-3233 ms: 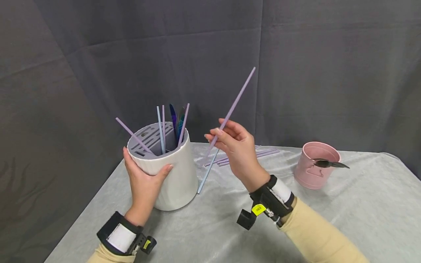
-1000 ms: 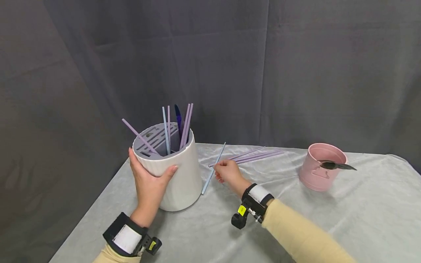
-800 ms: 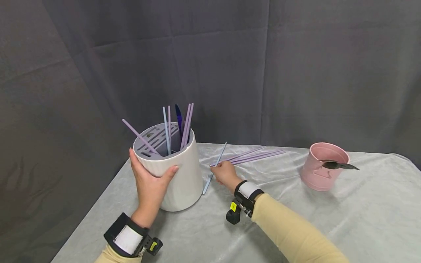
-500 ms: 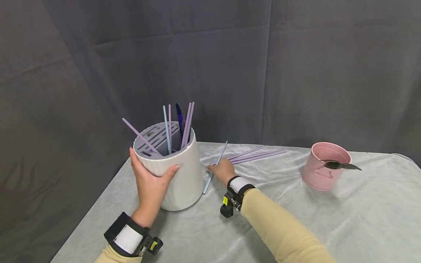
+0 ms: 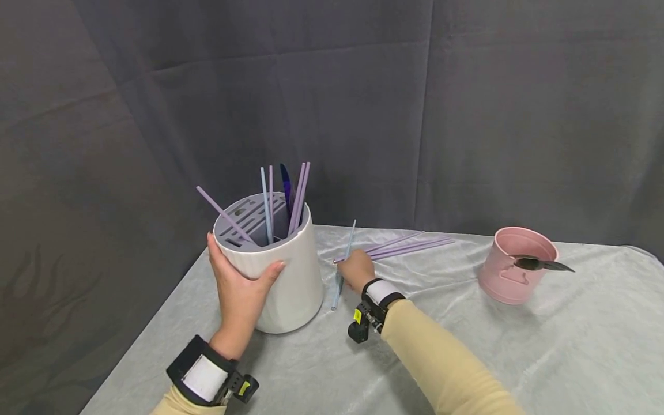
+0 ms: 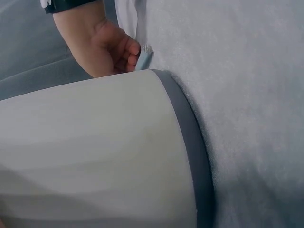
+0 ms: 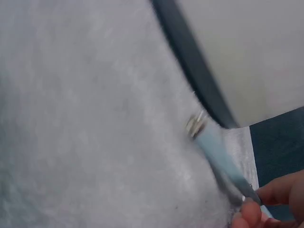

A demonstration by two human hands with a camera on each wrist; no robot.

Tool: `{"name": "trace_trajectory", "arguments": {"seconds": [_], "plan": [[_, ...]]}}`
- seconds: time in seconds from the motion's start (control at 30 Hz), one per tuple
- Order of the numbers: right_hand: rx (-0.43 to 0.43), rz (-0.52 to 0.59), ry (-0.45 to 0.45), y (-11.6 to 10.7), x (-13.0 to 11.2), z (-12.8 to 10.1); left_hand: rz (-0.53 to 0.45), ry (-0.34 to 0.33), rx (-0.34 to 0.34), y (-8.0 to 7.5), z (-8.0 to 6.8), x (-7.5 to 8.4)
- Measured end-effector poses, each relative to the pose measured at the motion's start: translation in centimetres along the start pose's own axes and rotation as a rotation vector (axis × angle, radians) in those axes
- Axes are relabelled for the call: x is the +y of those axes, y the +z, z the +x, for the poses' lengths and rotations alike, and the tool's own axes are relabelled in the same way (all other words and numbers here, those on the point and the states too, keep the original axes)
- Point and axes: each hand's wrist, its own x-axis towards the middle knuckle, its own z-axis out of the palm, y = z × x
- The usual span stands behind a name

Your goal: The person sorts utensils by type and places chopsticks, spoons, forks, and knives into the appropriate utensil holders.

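My left hand point(image 5: 240, 291) grips the white utensil holder point(image 5: 287, 282), thumb across its front and fingers round its left side. The holder leans a little; its grey slotted top carries a blue knife point(image 5: 286, 181) and several lilac and pale blue chopsticks. To its right, my right hand point(image 5: 357, 270) pinches a pale blue chopstick point(image 5: 337, 291) low over the cloth. In the right wrist view, the fingers hold that chopstick point(image 7: 221, 159) with its silver end pointing toward the holder's base. The left wrist view shows the right hand point(image 6: 114, 47) beyond the holder.
Several lilac chopsticks point(image 5: 415, 246) lie on the grey cloth just behind the right hand. Farther right stands a pink bucket point(image 5: 510, 276) with a dark spoon point(image 5: 542, 264) across its front. A grey curtain point(image 5: 363, 115) hangs behind the table.
A lilac chopstick once in my right hand now stands in the holder. The right hand has come down to the pale blue chopstick, which has turned slightly. The left hand keeps its grip.
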Motion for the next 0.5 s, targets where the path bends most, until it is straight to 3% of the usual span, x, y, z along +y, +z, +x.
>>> {"name": "trace_trajectory", "arguments": {"seconds": [0.2,0.33,0.5], "plan": [[-0.049,0.203,0.116,-1.2,0.7,-0.4,-0.004,-0.010,-0.020,0.1,-0.1,0.2],[-0.110,0.443,0.187,-2.3,1.3,-0.9,0.003,-0.004,-0.022,0.1,-0.2,0.3],[-0.163,0.624,0.201,-3.9,2.1,-1.4,0.002,0.009,-0.012,0.2,-0.2,0.2]]}}
